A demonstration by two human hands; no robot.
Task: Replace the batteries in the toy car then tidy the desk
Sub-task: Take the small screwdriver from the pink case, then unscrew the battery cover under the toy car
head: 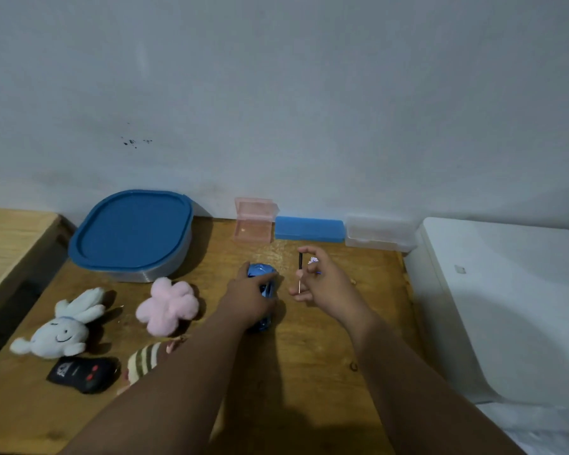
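Note:
A shiny blue toy car (pixel 262 273) lies on the wooden desk (pixel 309 356) near the middle. My left hand (pixel 248 298) rests on top of it, fingers wrapped around its body. To its right my right hand (pixel 322 280) is raised a little above the desk and pinches a thin screwdriver (pixel 300 267) with a black handle, held almost upright. Something small and pale sits between the fingers of that hand; I cannot tell what it is. A black remote control (pixel 83 374) with red buttons lies at the front left.
A large container with a blue lid (pixel 132 231) stands at the back left. Against the wall stand an open pink box (pixel 255 220), a blue box (pixel 309 229) and a clear box (pixel 378 233). A white bunny plush (pixel 60 330), a pink plush (pixel 168 305) and a striped plush (pixel 145 359) lie left.

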